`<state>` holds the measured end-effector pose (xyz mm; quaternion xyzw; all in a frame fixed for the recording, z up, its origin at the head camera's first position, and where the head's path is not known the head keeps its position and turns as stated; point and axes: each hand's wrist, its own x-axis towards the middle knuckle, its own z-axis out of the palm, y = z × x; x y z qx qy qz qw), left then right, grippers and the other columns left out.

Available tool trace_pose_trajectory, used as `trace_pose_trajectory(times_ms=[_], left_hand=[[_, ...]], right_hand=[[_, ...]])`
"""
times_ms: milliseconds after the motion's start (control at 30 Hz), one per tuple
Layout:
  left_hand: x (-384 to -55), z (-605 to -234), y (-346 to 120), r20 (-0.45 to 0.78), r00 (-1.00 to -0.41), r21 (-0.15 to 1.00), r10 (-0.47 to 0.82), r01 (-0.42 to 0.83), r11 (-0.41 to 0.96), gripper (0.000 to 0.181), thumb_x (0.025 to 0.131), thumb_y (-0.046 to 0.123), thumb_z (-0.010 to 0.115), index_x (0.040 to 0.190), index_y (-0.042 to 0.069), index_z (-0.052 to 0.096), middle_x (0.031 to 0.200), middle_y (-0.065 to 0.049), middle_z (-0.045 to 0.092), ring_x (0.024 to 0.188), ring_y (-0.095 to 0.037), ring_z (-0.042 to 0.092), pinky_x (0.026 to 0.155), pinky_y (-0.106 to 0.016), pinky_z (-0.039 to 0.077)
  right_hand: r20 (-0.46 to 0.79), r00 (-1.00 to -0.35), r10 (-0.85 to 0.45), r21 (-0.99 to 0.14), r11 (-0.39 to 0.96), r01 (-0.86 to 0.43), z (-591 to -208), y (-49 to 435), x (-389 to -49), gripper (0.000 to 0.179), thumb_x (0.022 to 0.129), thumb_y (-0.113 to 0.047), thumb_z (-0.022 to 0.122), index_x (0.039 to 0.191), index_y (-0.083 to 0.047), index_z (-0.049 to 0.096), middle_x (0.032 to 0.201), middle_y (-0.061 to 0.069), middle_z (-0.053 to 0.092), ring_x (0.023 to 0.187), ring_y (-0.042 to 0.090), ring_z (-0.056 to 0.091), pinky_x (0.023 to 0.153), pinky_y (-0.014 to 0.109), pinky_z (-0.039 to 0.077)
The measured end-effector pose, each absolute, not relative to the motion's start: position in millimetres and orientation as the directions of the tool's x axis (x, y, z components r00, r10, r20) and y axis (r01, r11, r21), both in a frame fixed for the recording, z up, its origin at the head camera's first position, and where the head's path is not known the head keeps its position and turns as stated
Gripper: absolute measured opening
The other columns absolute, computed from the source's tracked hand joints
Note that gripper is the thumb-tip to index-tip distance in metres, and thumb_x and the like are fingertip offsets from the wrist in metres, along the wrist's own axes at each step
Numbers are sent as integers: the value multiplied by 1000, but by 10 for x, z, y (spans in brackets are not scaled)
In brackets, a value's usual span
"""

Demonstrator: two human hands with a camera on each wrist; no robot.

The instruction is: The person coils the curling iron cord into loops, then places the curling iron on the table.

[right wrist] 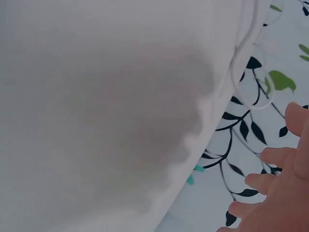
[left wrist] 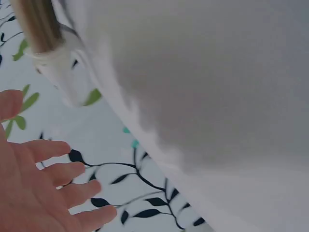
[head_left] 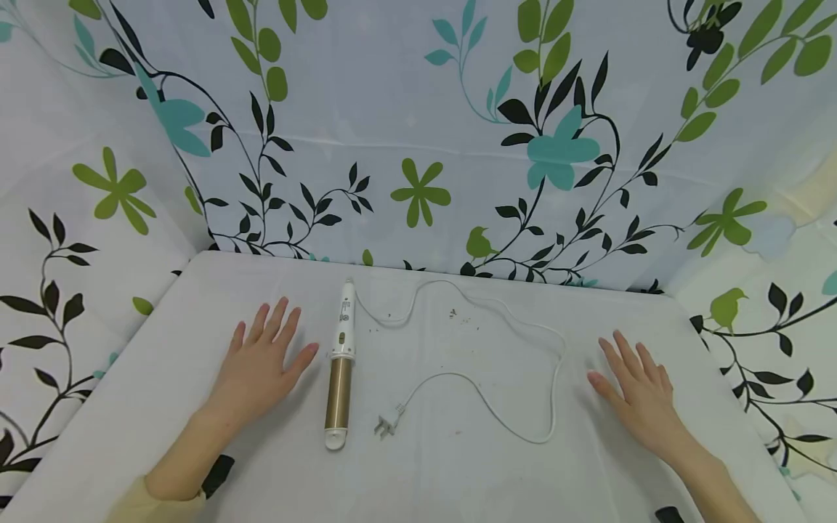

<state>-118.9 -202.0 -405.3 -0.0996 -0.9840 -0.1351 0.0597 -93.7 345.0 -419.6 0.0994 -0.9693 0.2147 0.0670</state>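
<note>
A curling iron [head_left: 339, 392] with a white handle and gold barrel lies lengthwise on the white table, left of the middle. Its white cord [head_left: 554, 392] loops out to the right and comes back to a two-pin plug [head_left: 386, 426] beside the barrel. My left hand [head_left: 255, 374] is spread over the table just left of the curling iron, its thumb pointing toward the handle. Part of the gold barrel [left wrist: 38, 24] shows in the left wrist view. Off to the right, past the cord, my right hand [head_left: 637, 399] has its fingers extended and holds nothing.
The white table [head_left: 471, 479] carries a few small dark specks [head_left: 453, 314] near its far side. Behind and on both sides hangs a white curtain [head_left: 366, 94] printed with leaves and flowers. Black pieces [head_left: 219, 476] sit at the wrists.
</note>
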Motion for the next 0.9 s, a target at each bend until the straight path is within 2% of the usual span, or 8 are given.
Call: trace_pose_trajectory(times_ms=[133,267,367,700,900], left_hand=[[-1172,-3934,-1803,142,-976,306,163,200,931,68,101,40,54,150,-3,37,157,-28,30,140,-53,32,109,-68,28],[-1161,-3855,-1588,117,-985,394,124,161,905,62,100,34,56,149,-2,40,150,-29,41,128,-52,48,96,-65,44],[-1153,-3836,-1486,104,-990,439,96,133,888,61,100,32,57,146,-3,42,141,-31,48,119,-49,55,88,-62,50],[-1162,-3894,-1399,56,-997,481,58,78,873,62,99,33,58,145,-6,41,135,-35,50,107,-44,61,80,-56,54],[-1123,-3941,-1385,-13,-998,455,57,45,889,71,97,34,61,144,-13,34,118,-36,55,88,-37,63,66,-49,54]], right_hand=[[197,-962,-190,-405,877,-256,-4090,3164,-963,66,103,-35,55,157,-9,29,165,19,15,151,48,-1,108,76,-7],[205,-950,-234,-405,864,-300,-4033,2836,-979,67,101,-37,57,156,-10,31,166,16,16,151,45,1,111,73,-4],[202,-942,-267,-406,853,-329,-4032,2632,-987,67,101,-39,58,156,-12,33,166,13,17,152,44,2,112,72,-2],[213,-927,-310,-445,814,-374,-4071,2327,-1058,63,99,-35,61,153,-11,39,165,13,21,151,45,5,111,73,2],[216,-926,-311,-465,801,-377,-4054,2232,-1101,63,100,-36,60,153,-12,39,166,12,21,152,44,4,112,73,2]])
